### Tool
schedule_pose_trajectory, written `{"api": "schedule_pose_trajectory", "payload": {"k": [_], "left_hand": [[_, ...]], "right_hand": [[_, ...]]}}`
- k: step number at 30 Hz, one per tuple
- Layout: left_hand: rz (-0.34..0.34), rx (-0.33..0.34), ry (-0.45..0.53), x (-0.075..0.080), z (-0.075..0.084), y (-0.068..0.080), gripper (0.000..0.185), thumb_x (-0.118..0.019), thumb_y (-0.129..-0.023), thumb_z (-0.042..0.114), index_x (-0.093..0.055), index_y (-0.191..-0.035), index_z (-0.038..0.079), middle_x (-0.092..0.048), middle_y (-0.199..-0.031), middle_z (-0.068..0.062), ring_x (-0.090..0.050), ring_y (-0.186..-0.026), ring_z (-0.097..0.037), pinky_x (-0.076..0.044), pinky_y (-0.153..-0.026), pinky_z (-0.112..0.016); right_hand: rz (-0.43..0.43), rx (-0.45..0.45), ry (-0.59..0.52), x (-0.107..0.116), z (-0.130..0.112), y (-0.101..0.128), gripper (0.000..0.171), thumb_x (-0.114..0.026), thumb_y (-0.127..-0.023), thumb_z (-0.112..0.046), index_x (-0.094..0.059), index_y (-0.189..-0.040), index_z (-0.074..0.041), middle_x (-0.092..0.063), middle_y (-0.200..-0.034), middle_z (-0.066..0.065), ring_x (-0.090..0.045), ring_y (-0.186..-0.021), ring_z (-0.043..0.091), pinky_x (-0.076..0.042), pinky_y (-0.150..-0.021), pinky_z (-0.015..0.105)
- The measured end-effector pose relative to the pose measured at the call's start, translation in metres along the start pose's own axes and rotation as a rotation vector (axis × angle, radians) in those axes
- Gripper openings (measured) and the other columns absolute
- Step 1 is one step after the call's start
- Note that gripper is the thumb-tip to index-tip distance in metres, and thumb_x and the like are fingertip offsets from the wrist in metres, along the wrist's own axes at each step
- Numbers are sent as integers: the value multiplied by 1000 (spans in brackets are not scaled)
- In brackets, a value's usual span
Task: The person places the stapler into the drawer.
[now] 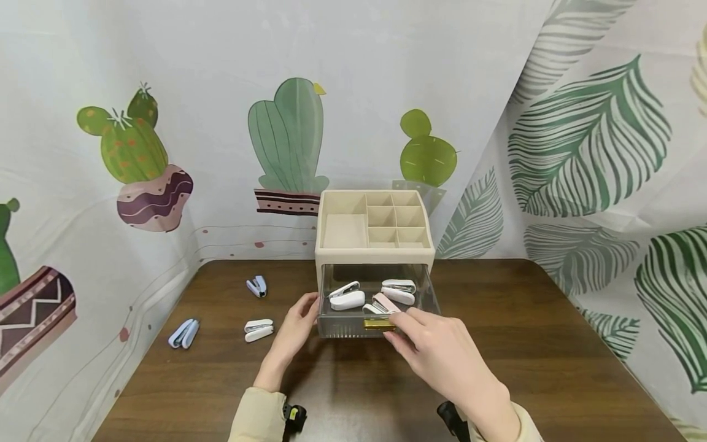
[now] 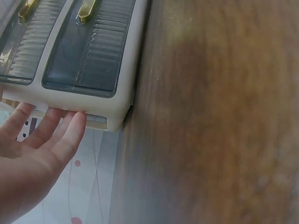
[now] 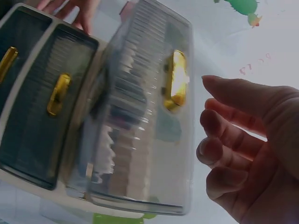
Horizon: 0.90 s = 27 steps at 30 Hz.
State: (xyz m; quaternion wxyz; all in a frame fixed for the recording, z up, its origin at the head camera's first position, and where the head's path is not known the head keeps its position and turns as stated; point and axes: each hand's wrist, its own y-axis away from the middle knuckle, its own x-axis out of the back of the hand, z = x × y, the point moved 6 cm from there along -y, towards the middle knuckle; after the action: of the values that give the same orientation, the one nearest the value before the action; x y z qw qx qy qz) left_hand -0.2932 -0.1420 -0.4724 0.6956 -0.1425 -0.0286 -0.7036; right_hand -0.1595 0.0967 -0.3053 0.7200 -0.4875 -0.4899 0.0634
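A cream desk organizer (image 1: 375,253) has its clear top drawer (image 1: 339,328) pulled out. Inside that drawer lie two white staplers, one on the left (image 1: 347,300) and one on the right (image 1: 399,296), plus a pink stapler (image 1: 385,302) near the front. My right hand (image 1: 447,353) is at the gold handle (image 1: 378,323); the right wrist view shows a gap between its loosely bent fingers and the handle. With extended fingers, my left hand (image 1: 293,331) touches the organizer's side, as the left wrist view shows.
Left of the organizer on the brown table (image 1: 525,344) are a lavender stapler (image 1: 256,286), a white stapler (image 1: 258,330) and a blue stapler (image 1: 184,333). Two lower drawers, one with a gold handle (image 3: 59,94), are closed. A patterned cloth (image 1: 364,92) hangs behind.
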Motion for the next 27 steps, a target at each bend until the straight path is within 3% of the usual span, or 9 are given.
{"api": "schedule_pose_trajectory", "payload": {"k": [4,8,13,17,20,24,27], "left_hand": [[-13,6,15,-1,-1,-1,36,-49,-104,22,-55,-130,-3,-63,-116,-17,-59,-106,-25,-52,-88,-41],[-17,3,21,-1,-2,-1,36,-50,-104,21,-55,-130,-4,-63,-116,-17,-59,-105,-26,-52,-87,-41],[4,1,5,0,-2,0,36,-50,-104,26,-57,-130,1,-63,-116,-15,-59,-104,-21,-52,-86,-35],[9,-6,14,1,-2,0,36,-50,-104,27,-57,-129,1,-63,-116,-16,-60,-104,-23,-52,-86,-37],[6,-5,34,1,-2,0,37,-50,-104,27,-57,-129,1,-63,-117,-17,-60,-106,-25,-52,-88,-38],[-15,4,75,0,0,1,39,-51,-104,27,-55,-131,-1,-62,-117,-18,-61,-107,-25,-52,-89,-36],[-37,-4,96,-1,8,3,38,-52,-104,22,-54,-130,-5,-63,-114,-19,-62,-105,-26,-53,-88,-36]], "right_hand": [[17,-35,-6,-8,1,5,11,-69,-90,-22,-61,-84,-16,-57,-71,-13,-46,-47,5,-36,-40,22],[42,-70,-4,-15,1,9,20,-56,-100,-28,-63,-86,-15,-59,-70,-12,-49,-47,7,-37,-40,24],[72,-75,10,-19,-2,9,9,-71,-88,-19,-63,-86,-15,-56,-69,-11,-49,-47,7,-36,-39,24],[75,-92,19,-22,-2,9,10,-66,-94,-23,-64,-87,-16,-56,-70,-11,-50,-47,8,-36,-38,25],[67,-130,16,-25,1,9,8,-70,-91,-21,-64,-88,-16,-53,-70,-9,-49,-47,9,-37,-39,26],[67,-175,13,-31,7,7,19,-80,-79,-13,-64,-90,-15,-51,-70,-6,-49,-49,11,-39,-41,28],[72,-185,1,-35,11,5,21,-81,-78,-11,-64,-91,-13,-51,-72,-5,-50,-50,12,-42,-42,29]]}}
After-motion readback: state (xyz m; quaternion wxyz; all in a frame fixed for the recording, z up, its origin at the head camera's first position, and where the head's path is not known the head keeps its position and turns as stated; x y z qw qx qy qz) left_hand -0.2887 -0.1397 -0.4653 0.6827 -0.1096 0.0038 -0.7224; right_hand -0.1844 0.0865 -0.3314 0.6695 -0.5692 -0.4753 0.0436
